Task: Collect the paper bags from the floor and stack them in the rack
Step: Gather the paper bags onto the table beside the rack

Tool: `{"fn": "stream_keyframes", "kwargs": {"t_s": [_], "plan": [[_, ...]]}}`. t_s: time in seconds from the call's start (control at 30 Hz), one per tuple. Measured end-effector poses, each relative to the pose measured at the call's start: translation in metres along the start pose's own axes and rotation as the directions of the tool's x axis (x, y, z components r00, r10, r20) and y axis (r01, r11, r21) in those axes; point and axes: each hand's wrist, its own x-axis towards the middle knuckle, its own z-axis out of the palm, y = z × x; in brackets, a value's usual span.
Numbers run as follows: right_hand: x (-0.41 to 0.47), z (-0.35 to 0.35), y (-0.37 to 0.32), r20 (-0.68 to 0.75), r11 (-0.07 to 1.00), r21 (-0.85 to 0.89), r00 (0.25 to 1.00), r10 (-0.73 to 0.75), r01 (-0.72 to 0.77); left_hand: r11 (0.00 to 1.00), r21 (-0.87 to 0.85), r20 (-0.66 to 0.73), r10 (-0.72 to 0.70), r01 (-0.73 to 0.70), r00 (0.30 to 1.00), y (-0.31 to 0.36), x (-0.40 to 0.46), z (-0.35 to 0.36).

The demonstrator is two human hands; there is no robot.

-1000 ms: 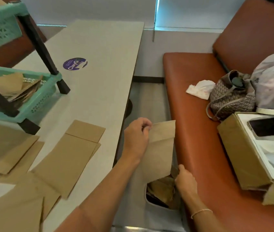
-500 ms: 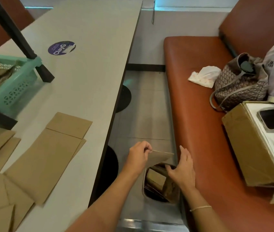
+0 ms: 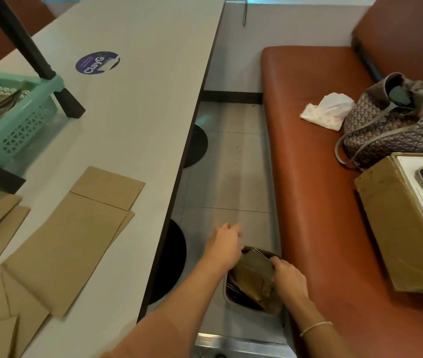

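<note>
Head camera looks down at a bin (image 3: 277, 310) on the floor between the table (image 3: 138, 130) and a brown seat (image 3: 316, 177). Right hand (image 3: 288, 279) grips the paper bags (image 3: 253, 276) inside the bin. Left hand (image 3: 224, 244) sits at the bin's edge; I cannot tell how its fingers are. More bags (image 3: 60, 244) lie flat on the table near the green rack (image 3: 21, 120).

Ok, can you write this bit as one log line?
left hand: reaching into bin | right hand: grips paper bags in bin | rack: on table
</note>
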Motion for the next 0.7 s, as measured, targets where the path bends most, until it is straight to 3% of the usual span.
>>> {"fn": "stream_keyframes", "kwargs": {"t_s": [0.23,0.37,0.47,0.57,0.63,0.7], "plan": [[0.002,0.003,-0.023,-0.004,0.999,0.033,1.000,0.006,-0.006,0.999,-0.043,-0.044,0.028,-0.030,0.999,0.007,-0.012,-0.022],[-0.001,-0.043,-0.063,-0.171,0.967,0.248,0.985,-0.010,0.053,0.972,-0.170,-0.151,0.133,-0.159,0.979,0.020,-0.037,-0.056],[-0.015,-0.095,-0.102,-0.363,0.909,0.387,0.932,-0.002,0.153,0.947,-0.193,-0.320,0.186,-0.256,0.929,0.020,-0.063,-0.092],[-0.041,-0.143,-0.144,-0.488,0.847,0.460,0.873,-0.008,0.266,0.964,-0.181,-0.494,0.083,-0.196,0.865,0.001,-0.088,-0.131],[-0.057,-0.162,-0.173,-0.488,0.835,0.449,0.870,-0.067,0.317,0.972,-0.229,-0.558,-0.088,-0.051,0.825,-0.025,-0.103,-0.158],[-0.069,-0.170,-0.199,-0.449,0.832,0.426,0.881,-0.147,0.356,0.947,-0.290,-0.533,-0.278,0.136,0.799,-0.057,-0.118,-0.184]]}}
